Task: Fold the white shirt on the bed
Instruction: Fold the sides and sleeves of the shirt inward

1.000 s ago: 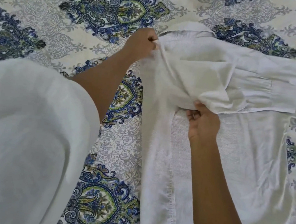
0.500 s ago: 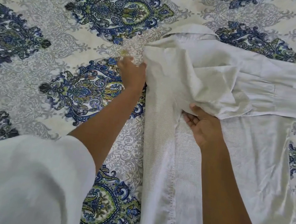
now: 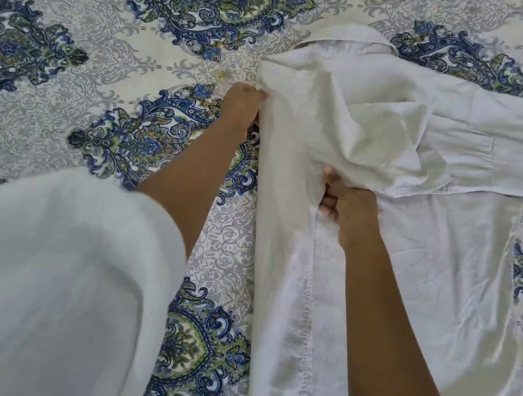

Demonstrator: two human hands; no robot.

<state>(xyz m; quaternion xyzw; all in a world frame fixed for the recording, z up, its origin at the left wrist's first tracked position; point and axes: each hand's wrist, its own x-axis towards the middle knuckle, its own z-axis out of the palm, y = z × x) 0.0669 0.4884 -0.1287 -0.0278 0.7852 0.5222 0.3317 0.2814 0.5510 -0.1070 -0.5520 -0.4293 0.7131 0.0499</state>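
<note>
1. The white shirt (image 3: 422, 279) lies spread on the bed (image 3: 106, 68), collar (image 3: 351, 36) at the far end. Its body runs toward the person, and one side is already turned in along a stitched seam (image 3: 307, 315).
2. The left hand (image 3: 243, 100) is closed, pinching the outer fold of the shirt at shoulder height. The right hand (image 3: 348, 207) is closed too, its fingers curled into a bunch of cloth where the shirt sleeve (image 3: 484, 150) crosses the body.
3. The step in hand looks like setting the sleeve fold. To do it well, draw the two grips gently apart so the cloth between them goes taut and the puffed, creased pocket under the sleeve flattens.
4. Line the outer fold up parallel with the stitched seam before letting go; a slanted fold here would probably show in every later fold.
5. Lay the shirt sleeve flat and smooth it from shoulder to cuff with an open palm, not by tugging from a fist, which would likely bunch it again.
6. No edge or corner of the bed shows, so how close a drop is cannot be told. Bare patterned sheet lies left of the shirt and beyond the collar, giving open room for the left arm.
7. On the right the shirt runs out of view, so room there is unknown. The person's sleeve (image 3: 52, 272) hangs wide in the near left and could brush the fold.
</note>
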